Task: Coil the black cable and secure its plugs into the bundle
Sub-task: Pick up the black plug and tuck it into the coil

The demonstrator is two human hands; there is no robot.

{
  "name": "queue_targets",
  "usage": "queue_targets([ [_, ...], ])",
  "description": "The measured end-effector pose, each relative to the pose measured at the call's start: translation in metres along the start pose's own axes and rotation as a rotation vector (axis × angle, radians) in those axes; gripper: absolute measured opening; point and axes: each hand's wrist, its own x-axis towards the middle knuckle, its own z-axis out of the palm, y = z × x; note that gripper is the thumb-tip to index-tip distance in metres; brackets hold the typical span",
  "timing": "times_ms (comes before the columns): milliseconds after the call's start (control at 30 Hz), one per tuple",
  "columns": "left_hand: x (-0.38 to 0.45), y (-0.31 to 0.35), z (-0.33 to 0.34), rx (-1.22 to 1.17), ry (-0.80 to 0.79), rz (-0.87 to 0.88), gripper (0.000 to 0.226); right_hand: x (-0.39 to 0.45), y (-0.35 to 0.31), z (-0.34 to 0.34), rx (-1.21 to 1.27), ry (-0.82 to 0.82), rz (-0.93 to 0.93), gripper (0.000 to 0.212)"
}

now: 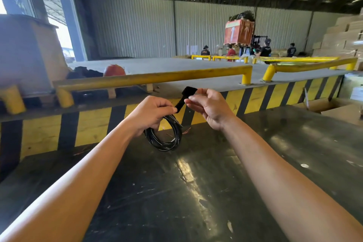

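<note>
The black cable (167,139) is wound into a round coil that hangs below my left hand (151,113), which grips the top of the loop above a dark table (196,192). A flat black strap (185,97) rises from the coil toward the upper right. My right hand (209,107) pinches the strap near its wide end with thumb and forefinger. The plugs are not distinguishable among the loops.
The table top is scratched, with small bits of debris (304,165). Beyond it runs a yellow-and-black striped dock edge (255,100) with yellow guard rails (149,78). Cardboard boxes (345,33) are stacked at right. Several people (265,49) stand far back by a forklift load.
</note>
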Motion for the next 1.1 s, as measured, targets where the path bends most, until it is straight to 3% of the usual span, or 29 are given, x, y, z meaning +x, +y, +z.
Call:
queue_targets([
  [200,0.007,0.004,0.006,0.019,0.025,0.001,0.017,0.006,-0.003,-0.011,-0.259,-0.022,-0.039,0.009],
  [500,0.014,0.006,0.008,0.084,0.002,0.015,0.016,0.009,-0.009,-0.006,-0.136,-0.041,-0.037,0.008],
  [600,0.014,0.005,0.008,0.088,-0.014,0.014,0.015,0.009,-0.008,-0.004,-0.153,-0.082,-0.002,0.023],
  [700,0.013,0.006,0.007,0.100,-0.019,0.012,0.015,0.008,-0.010,-0.004,-0.177,-0.117,0.027,0.010],
  [1000,0.010,0.008,0.008,0.129,-0.027,0.047,0.014,0.007,-0.008,-0.006,-0.198,-0.157,-0.023,0.011],
  [1100,0.008,0.007,0.009,0.140,-0.010,0.078,0.014,0.010,-0.002,-0.009,-0.236,-0.102,-0.068,0.008],
])
